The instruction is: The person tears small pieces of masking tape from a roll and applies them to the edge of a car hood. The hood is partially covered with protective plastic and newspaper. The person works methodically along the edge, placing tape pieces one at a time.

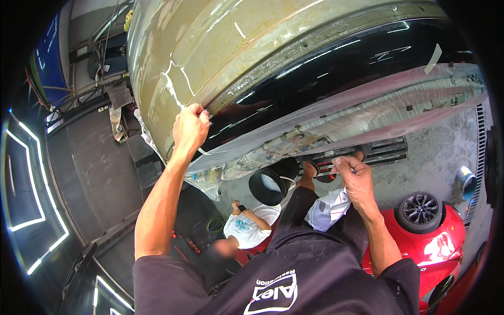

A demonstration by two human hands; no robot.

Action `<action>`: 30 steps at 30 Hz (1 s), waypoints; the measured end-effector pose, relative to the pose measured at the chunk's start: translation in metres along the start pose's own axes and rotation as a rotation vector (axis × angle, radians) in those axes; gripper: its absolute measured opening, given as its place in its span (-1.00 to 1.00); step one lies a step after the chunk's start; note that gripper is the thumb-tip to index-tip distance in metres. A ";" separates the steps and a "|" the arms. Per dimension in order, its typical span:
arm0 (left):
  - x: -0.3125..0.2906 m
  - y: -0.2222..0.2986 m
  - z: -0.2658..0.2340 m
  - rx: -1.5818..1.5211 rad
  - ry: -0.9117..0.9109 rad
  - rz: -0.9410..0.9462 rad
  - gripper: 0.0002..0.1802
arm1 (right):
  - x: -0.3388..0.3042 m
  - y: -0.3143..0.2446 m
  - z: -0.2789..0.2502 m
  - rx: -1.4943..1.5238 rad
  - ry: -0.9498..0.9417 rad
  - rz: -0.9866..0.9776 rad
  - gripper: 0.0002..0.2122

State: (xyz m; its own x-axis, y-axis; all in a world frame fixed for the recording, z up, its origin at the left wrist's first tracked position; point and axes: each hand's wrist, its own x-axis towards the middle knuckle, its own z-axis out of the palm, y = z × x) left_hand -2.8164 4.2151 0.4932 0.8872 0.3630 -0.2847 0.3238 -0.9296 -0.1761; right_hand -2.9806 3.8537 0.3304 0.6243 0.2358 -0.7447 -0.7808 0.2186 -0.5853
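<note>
Left hand [190,127] pinches masking tape [206,152] on car body [220,47]; right hand [353,176] grips clear plastic sheet [367,113] edge.

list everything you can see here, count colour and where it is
car body panel: one, sanded grey-tan above, glossy black below, across the top
clear masking film: one sheet, transparent, taped along the black panel's lower edge
newspaper masking: one strip, printed grey-white, under the film
masking tape piece: one, pale, upper right on the black panel
black tube: one, black, centre, below the film
red car: one, red with a dark wheel, lower right
other person: one, white shirt, low on the floor at centre
left hand: one, pressed on the film's edge at the panel
right hand: one, pinching the film's lower edge, paper beneath it
</note>
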 end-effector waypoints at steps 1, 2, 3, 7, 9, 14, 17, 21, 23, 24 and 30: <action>0.001 -0.001 0.002 -0.035 0.010 -0.009 -0.70 | 0.001 -0.001 0.000 -0.002 -0.006 0.018 -0.69; 0.002 -0.002 0.004 -0.069 0.019 -0.018 -0.70 | 0.003 -0.001 0.000 0.004 0.009 0.007 -0.68; 0.002 -0.001 0.008 -0.088 0.031 -0.060 -0.71 | 0.004 -0.001 0.002 0.009 0.025 -0.004 -0.67; 0.009 -0.011 0.028 -0.304 0.054 -0.250 -0.82 | 0.009 -0.001 0.000 0.072 -0.004 0.004 -0.67; 0.018 -0.017 0.028 -0.499 -0.004 -0.382 -0.88 | 0.008 -0.002 -0.001 0.089 -0.002 -0.003 -0.69; 0.023 -0.006 -0.001 -0.625 -0.261 -0.483 -0.83 | 0.002 -0.012 -0.006 0.140 -0.003 -0.014 -0.70; 0.021 -0.019 -0.001 -0.535 -0.269 -0.398 -0.80 | -0.005 -0.012 -0.016 0.123 0.015 -0.037 -0.71; 0.014 -0.020 0.007 -0.463 -0.138 -0.268 -0.78 | -0.010 -0.008 -0.039 0.107 0.062 -0.023 -0.70; 0.010 -0.026 0.014 -0.419 -0.059 -0.191 -0.73 | -0.013 -0.004 -0.044 0.101 0.069 -0.012 -0.69; 0.007 -0.029 0.018 -0.418 -0.016 -0.151 -0.72 | -0.013 -0.005 -0.045 0.063 0.065 -0.020 -0.68; -0.007 -0.014 0.010 -0.281 0.064 0.026 -0.72 | -0.013 -0.003 -0.034 0.038 0.033 -0.050 -0.71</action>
State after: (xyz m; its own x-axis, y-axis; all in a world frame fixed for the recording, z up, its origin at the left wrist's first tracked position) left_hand -2.8300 4.2261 0.4881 0.9123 0.3428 -0.2242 0.3716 -0.9229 0.1011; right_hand -2.9876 3.8182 0.3309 0.6610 0.1925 -0.7253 -0.7466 0.2654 -0.6100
